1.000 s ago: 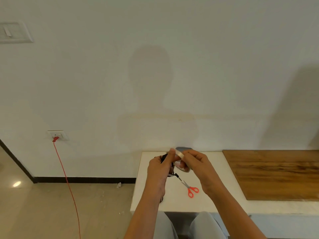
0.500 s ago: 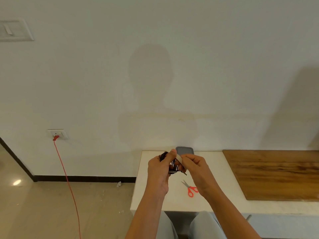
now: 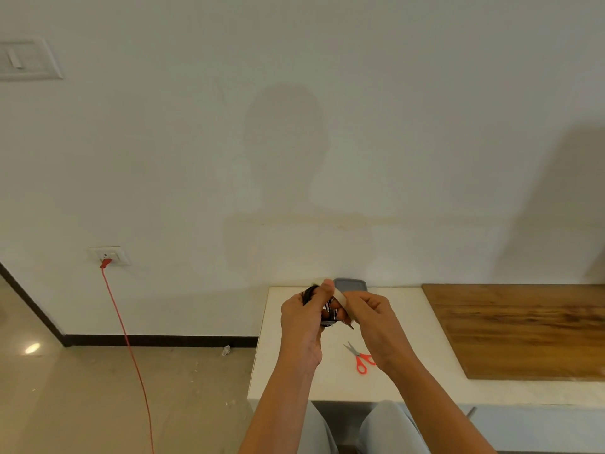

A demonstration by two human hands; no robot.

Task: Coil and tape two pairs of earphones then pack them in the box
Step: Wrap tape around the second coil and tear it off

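My left hand grips a coiled pair of black earphones above the white table; the jack end pokes out below my fingers. My right hand pinches a pale strip of tape that runs from my left thumb across the coil. A grey box lies flat at the table's far edge, just behind my hands. The tape roll and a second pair of earphones are not visible.
Red-handled scissors lie on the table below my right hand. A wooden board covers the table's right part. A red cable hangs from a wall socket to the floor on the left.
The tape roll seen in my right hand a second ago is gone from view. Both hands have drawn closer together, and the tape strip now lies tight over the coil.
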